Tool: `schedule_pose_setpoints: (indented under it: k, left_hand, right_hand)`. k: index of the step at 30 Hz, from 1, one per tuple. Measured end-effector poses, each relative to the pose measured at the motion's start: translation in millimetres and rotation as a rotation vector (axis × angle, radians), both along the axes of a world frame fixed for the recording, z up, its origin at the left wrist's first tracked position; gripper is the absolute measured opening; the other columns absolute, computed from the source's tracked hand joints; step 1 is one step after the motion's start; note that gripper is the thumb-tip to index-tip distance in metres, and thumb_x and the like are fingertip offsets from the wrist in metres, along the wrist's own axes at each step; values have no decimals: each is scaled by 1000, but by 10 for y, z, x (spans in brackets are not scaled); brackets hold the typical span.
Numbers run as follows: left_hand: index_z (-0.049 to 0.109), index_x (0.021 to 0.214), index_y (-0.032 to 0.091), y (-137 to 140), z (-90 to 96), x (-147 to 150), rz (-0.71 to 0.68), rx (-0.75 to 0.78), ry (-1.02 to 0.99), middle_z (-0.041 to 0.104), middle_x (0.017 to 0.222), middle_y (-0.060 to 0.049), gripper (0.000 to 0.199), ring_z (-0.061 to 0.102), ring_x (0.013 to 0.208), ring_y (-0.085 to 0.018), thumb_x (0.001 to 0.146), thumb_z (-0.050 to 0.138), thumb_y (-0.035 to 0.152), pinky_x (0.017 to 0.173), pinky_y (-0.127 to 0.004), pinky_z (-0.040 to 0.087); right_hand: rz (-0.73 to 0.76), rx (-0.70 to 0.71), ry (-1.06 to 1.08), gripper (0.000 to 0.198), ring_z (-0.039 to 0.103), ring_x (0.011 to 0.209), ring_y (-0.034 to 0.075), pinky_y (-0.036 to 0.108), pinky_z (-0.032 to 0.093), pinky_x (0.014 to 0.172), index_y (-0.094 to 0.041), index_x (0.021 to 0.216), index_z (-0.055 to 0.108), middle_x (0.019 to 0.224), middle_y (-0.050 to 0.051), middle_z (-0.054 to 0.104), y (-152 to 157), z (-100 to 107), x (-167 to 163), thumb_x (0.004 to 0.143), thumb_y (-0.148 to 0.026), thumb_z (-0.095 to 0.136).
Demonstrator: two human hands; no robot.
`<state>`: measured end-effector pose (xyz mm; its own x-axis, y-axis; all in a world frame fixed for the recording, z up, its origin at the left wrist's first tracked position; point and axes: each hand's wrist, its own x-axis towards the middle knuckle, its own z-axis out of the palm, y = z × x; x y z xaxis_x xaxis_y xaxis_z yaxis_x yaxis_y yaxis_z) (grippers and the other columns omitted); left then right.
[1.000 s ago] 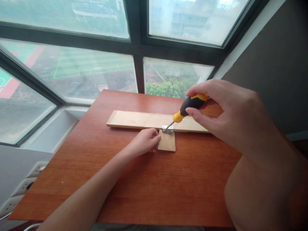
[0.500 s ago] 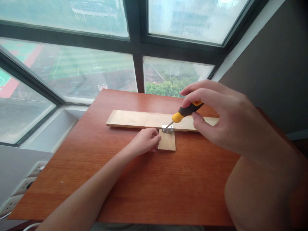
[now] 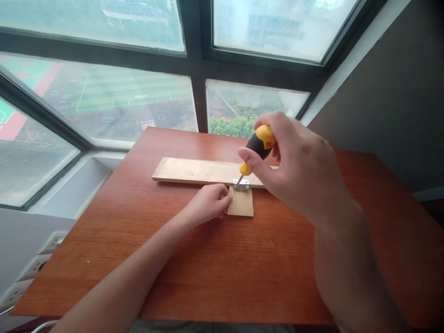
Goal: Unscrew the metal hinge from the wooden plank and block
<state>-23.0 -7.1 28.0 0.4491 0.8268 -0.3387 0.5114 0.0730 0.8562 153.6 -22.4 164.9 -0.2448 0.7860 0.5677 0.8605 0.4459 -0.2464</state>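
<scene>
My right hand [image 3: 294,171] grips a screwdriver [image 3: 256,148] with a black and yellow handle, its tip down on a small metal bracket [image 3: 241,184]. The bracket sits where a small wood block [image 3: 241,206] meets a long wood plank [image 3: 197,172]. My left hand [image 3: 208,203] rests on the reddish table [image 3: 208,263] and presses against the left edge of the small block, fingers curled.
Large windows [image 3: 132,97] with dark frames rise right behind the table's far edge. A grey wall [image 3: 398,92] stands to the right. A white power strip [image 3: 24,277] lies below the table's left edge.
My right hand has swung left and raised the screwdriver from a slanted pose to a steeper one, with the tip staying on the bracket. The left hand has not moved.
</scene>
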Motion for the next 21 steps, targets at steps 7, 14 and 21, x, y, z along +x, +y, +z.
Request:
schedule_pose_setpoints:
  k: [7, 14, 21]
  left_hand:
    - [56, 77, 19, 0, 59, -20, 2, 76, 73, 67, 65, -2, 23, 63, 54, -15, 85, 52, 40, 48, -22, 44]
    - [60, 73, 19, 27, 127, -56, 62, 203, 184, 67, 68, -3, 21, 60, 57, -16, 82, 55, 38, 53, -24, 40]
    - [61, 74, 20, 32, 121, -55, 18, 255, 244, 68, 70, -3, 22, 60, 60, -17, 83, 54, 39, 55, -24, 39]
  right_hand:
    - [66, -69, -43, 37, 59, 77, 20, 34, 47, 67, -23, 120, 52, 101, 6, 65, -14, 79, 85, 84, -19, 50]
    - [23, -15, -30, 22, 61, 84, 23, 36, 49, 70, -25, 110, 57, 98, 5, 65, 28, 34, 82, 88, -26, 53]
    - [155, -7, -17, 36, 59, 106, 26, 41, 47, 92, -25, 119, 51, 117, 7, 62, 9, 54, 59, 84, -15, 51]
